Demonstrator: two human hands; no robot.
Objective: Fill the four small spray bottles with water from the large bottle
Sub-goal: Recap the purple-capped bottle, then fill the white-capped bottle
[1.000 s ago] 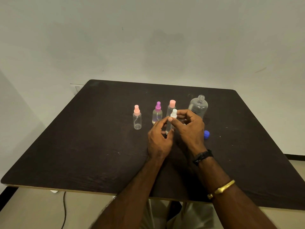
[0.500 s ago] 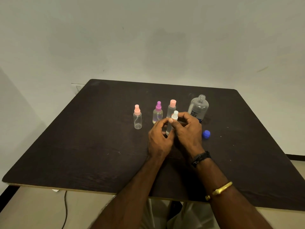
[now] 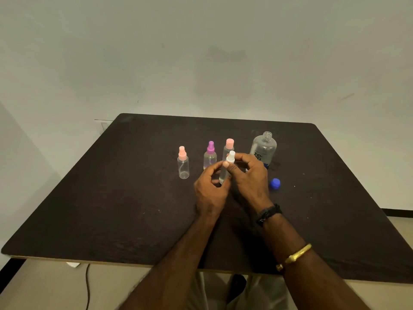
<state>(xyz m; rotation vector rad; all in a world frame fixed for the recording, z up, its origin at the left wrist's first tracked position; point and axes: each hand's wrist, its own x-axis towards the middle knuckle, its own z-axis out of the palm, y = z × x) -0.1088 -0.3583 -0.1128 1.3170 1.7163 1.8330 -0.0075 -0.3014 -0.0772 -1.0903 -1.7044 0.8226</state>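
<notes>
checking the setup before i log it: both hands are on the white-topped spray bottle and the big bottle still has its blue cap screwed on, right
Not quite. In the head view the large bottle is uncapped, its threaded neck bare; the blue cap lies on the table nearby. The rest holds: the left hand and right hand are both on the white-topped spray bottle.

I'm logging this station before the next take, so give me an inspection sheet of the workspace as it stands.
Surface: dark table, a few pale specks.
Job's things: white-capped spray bottle held upright; light-pink-capped bottle, purple-capped bottle and pink-capped bottle standing behind; large bottle uncapped, upright; its blue cap lying loose.
Clutter: nothing seen.
Grippers: left hand holds the bottle's body; right hand fingers on its cap.
Cables: dark cable under the near left edge.
Surroundings: plain wall.
</notes>
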